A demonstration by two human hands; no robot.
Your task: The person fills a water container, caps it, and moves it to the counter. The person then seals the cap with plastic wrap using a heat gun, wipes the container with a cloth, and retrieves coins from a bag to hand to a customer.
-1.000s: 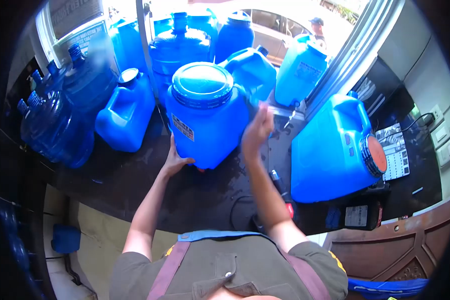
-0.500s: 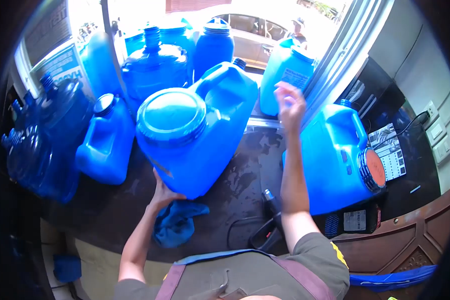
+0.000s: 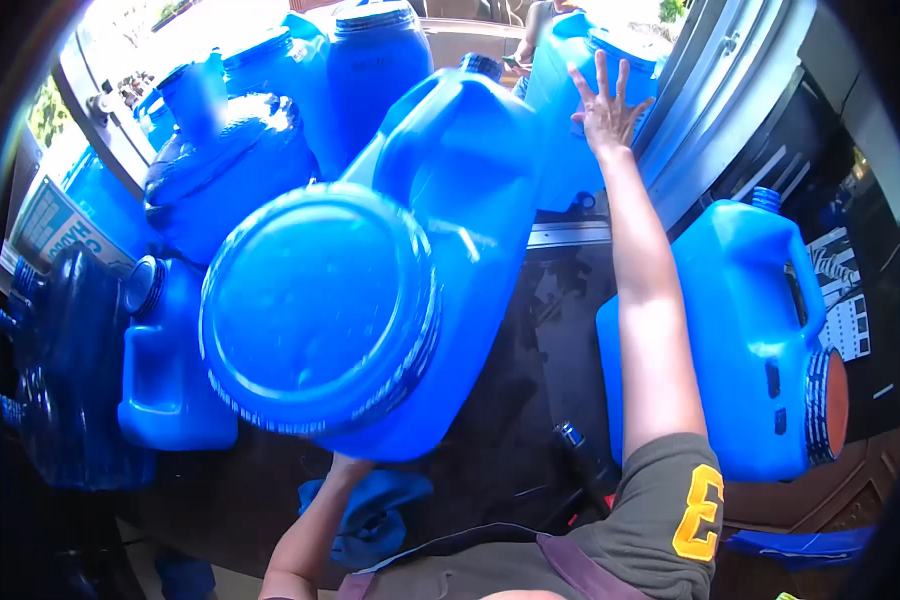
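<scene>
A large blue water jug (image 3: 490, 230) with a wide round blue cap (image 3: 315, 310) is tilted in the middle, its cap towards me. My left hand (image 3: 350, 466) is at the jug's lower end, holding it from below; its fingers are hidden under the jug. Stretched forward, my right hand (image 3: 610, 112) is open with fingers spread, in front of another blue jug (image 3: 560, 150) at the window. Whether it touches that jug I cannot tell. A blue cloth (image 3: 370, 515) lies on the dark counter (image 3: 510, 400) beside my left wrist.
On the right a blue jug (image 3: 710, 300) with an orange-red cap lies on its side. A black tool with a metal nozzle (image 3: 570, 434) is near my right arm. Several blue containers (image 3: 380, 80) stand at the window; dark blue bottles (image 3: 80, 380) and a small jug (image 3: 180, 370) are left.
The tilted jug has come closer to my view, with my left hand still beneath it. My right hand has reached farther forward and spread its fingers. My viewpoint has shifted.
</scene>
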